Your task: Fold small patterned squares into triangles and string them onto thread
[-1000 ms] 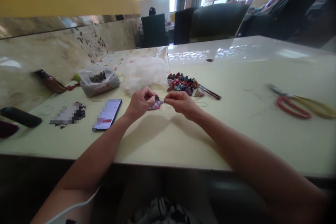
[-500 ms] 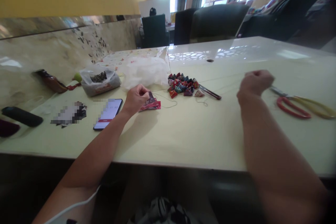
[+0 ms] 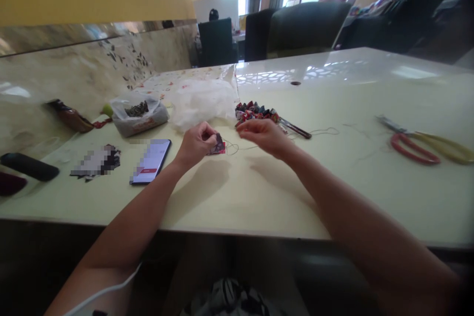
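Observation:
My left hand (image 3: 196,145) pinches a small dark patterned fabric piece (image 3: 219,144) above red fabric (image 3: 223,148) on the table. My right hand (image 3: 261,134) is just to its right, fingers bent together; whatever lies between its fingertips is too small to make out. A thin dark thread (image 3: 246,148) loops between the hands, and more thread (image 3: 329,131) trails off to the right. Behind my right hand sits a pile of small colourful fabric pieces (image 3: 255,111), partly hidden, with a slim dark metal tool (image 3: 296,128) beside it.
Large scissors (image 3: 414,148) with red and yellow handles lie right. To the left are a phone (image 3: 151,160), dark fabric scraps (image 3: 111,158), a plastic bag (image 3: 138,116), a brown bottle (image 3: 70,116) and a dark cylinder (image 3: 31,165). Clear plastic (image 3: 203,101) lies behind my left hand.
My right hand has swung from beside the scissors to near my left hand, and the thread now lies looser on the table. My left hand has shifted slightly right with the fabric.

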A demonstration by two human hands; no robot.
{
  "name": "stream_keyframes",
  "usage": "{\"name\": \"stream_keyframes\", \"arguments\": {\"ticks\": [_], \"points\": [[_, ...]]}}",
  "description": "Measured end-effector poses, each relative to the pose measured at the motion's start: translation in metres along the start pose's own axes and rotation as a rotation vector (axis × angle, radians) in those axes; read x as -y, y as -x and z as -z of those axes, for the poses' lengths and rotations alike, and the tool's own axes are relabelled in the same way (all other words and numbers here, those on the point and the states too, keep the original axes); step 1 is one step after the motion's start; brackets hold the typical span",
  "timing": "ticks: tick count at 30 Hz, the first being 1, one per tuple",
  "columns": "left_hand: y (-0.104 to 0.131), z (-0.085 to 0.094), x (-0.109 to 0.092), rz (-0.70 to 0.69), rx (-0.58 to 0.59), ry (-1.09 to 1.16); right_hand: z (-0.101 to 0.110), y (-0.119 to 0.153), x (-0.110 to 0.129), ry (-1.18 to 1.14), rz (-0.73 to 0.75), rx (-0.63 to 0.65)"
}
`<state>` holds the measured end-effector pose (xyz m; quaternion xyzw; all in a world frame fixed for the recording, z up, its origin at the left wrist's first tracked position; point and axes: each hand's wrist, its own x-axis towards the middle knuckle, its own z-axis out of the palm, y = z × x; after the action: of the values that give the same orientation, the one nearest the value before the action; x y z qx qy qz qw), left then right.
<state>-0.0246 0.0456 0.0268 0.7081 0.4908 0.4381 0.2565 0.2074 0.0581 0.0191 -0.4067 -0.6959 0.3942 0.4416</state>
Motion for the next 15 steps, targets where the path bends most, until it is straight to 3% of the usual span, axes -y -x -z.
{"name": "stream_keyframes", "arguments": {"ticks": [4, 7, 11, 15], "points": [[0.001, -0.001, 0.000, -0.016, 0.031, 0.031, -0.021, 0.010, 0.000, 0.002, -0.033, 0.220], [-0.001, 0.001, 0.001, -0.012, 0.018, 0.014, -0.015, 0.008, 0.002, -0.083, -0.102, 0.184], [-0.005, 0.004, 0.005, 0.024, -0.004, -0.015, 0.017, -0.001, 0.006, -0.260, -0.150, -0.114], [-0.007, 0.006, 0.008, 0.055, -0.009, -0.015, 0.072, -0.010, -0.016, -0.290, -0.123, -0.556]]}}
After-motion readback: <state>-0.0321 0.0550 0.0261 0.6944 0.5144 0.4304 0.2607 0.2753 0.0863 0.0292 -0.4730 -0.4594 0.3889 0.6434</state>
